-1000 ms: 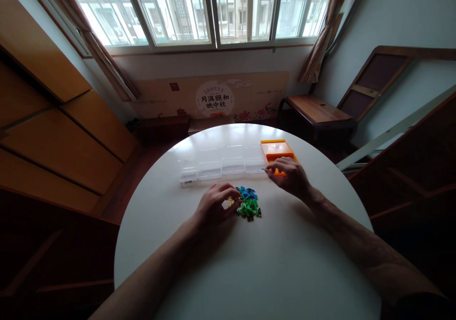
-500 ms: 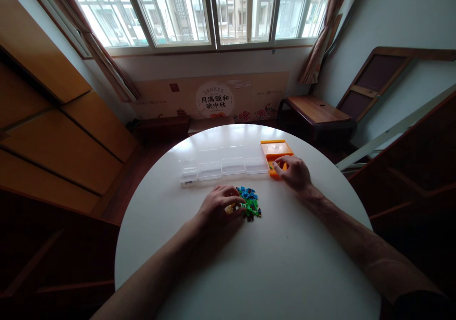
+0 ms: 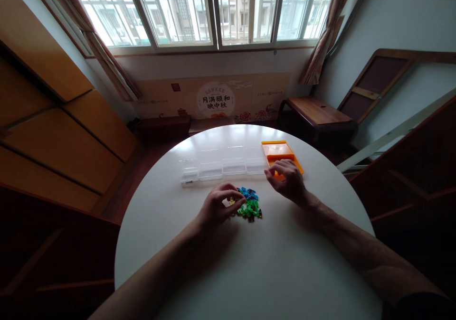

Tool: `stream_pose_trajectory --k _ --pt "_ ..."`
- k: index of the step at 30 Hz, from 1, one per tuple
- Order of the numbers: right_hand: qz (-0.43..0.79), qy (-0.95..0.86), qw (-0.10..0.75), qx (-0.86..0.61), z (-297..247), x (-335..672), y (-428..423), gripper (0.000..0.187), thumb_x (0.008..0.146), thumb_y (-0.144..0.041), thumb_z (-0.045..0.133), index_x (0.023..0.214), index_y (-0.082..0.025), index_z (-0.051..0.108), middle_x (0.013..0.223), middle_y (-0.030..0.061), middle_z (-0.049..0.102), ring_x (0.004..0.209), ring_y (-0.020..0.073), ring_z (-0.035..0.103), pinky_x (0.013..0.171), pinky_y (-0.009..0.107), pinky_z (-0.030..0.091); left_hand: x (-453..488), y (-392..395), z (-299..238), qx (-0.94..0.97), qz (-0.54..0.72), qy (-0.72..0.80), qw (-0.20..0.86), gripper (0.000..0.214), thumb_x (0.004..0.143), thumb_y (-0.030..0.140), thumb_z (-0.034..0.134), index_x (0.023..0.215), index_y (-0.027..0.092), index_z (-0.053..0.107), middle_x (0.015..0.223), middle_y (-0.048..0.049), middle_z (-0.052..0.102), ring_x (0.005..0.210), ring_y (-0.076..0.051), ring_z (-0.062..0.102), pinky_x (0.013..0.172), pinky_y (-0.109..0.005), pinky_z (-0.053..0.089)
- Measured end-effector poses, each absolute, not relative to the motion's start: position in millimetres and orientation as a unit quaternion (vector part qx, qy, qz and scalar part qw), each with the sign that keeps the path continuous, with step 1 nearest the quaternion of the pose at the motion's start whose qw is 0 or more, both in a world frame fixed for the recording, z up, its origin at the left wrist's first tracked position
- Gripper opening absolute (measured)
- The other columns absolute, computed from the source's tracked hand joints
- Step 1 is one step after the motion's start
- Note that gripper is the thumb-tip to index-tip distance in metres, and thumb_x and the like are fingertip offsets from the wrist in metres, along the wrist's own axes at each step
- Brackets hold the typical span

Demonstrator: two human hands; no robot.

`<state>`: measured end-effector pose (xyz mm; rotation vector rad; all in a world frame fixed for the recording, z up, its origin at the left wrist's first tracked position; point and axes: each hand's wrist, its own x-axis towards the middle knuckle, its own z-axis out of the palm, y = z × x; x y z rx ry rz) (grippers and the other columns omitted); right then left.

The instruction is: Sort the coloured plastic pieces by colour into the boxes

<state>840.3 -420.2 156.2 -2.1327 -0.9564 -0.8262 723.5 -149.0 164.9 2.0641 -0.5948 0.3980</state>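
Observation:
A small pile of plastic building bricks [image 3: 251,208], mostly blue and green with some yellowish and dark ones, lies on the white round table [image 3: 270,272]. My left hand [image 3: 219,203] is at the pile's left side, thumb and fingertips brought together over it; whatever is between them is too small to make out. Just in front of the orange box [image 3: 298,164], my right hand [image 3: 289,181] hovers with curled fingers and seems to hold nothing. The box's lid lies back, and the hand hides part of its tray.
A row of clear plastic compartments [image 3: 212,170] with raised lids stands left of the orange box. A tiny dark piece [image 3: 188,182] is at its left end. Beyond the table are a wooden bench [image 3: 318,110] and a window [image 3: 178,11].
My right hand has pulled back from the orange box's tray toward me. The fingertips of my left hand have closed together over the pile's edge.

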Motion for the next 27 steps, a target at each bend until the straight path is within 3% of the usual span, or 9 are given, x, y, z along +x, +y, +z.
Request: stream_pose_trajectory --k 8,15,27 --pt "-0.235 -0.582 0.31 -0.714 165 817 -403 0.012 0.1 -0.035 0.077 0.098 -0.025 0.071 0.088 0.0021 0.076 0.082 0.0203 0.067 0.088 0.04 0.053 721 -159 164 0.783 0.092 -0.127 0.602 0.026 0.095 0.044 0.083 0.098 0.018 0.088 0.094 -0.0093 0.074 0.081 -0.018 0.071 0.067 -0.027 0.059" --pt "-0.237 -0.604 0.303 -0.698 163 818 -402 0.017 0.101 -0.041 0.08 0.099 -0.026 0.072 0.089 0.001 0.078 0.081 0.0187 0.07 0.09 0.039 0.055 723 -164 163 0.777 0.087 -0.153 0.605 0.028 0.096 0.046 0.082 0.098 0.018 0.088 0.094 -0.0099 0.074 0.086 -0.02 0.073 0.075 -0.03 0.062" --pt "-0.241 -0.601 0.313 -0.695 161 818 -402 0.008 0.102 -0.029 0.075 0.11 -0.027 0.076 0.094 0.0015 0.08 0.083 0.0186 0.073 0.097 0.041 0.057 724 -162 157 0.785 0.108 -0.169 0.586 0.027 0.098 0.045 0.08 0.101 0.018 0.087 0.095 -0.0094 0.073 0.086 -0.019 0.072 0.073 -0.028 0.061"
